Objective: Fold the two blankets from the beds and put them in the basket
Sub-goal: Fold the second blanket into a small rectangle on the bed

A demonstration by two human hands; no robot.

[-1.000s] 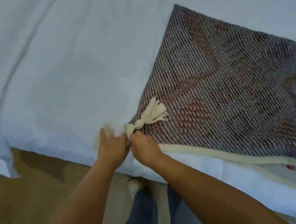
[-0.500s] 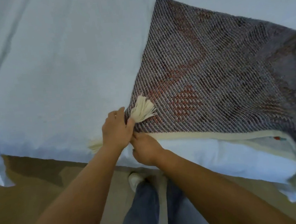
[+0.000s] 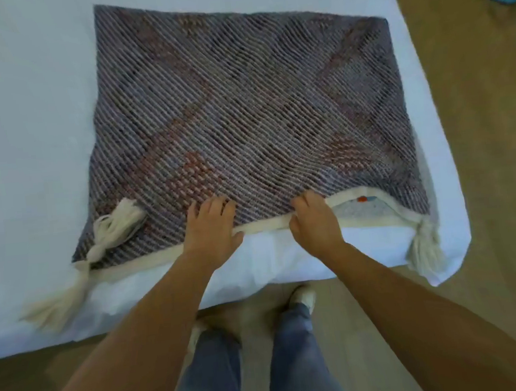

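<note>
1. Blanket (image 3: 242, 108) one lies on the white bed (image 3: 23, 123) as a flat folded rectangle, its cream-bordered near edge at the mattress edge, right under both hands.
2. Left hand (image 3: 211, 231) rests palm-down on that near edge, fingers spread flat over the weave and thumb out along the border; it presses and does not pinch.
3. Right hand (image 3: 314, 221), just beside it along the same edge, has its fingers curled down over the border; whether any cloth is held underneath cannot be told.
4. Tassels (image 3: 111, 228) sit well out to the left of the left hand, and another tassel (image 3: 424, 248) hangs off the corner out past the right hand.
5. Judging by this, the first blanket is partly folded; another fold or a lift probably comes next.
6. No basket or second blanket is in view, so both look left to do.
</note>
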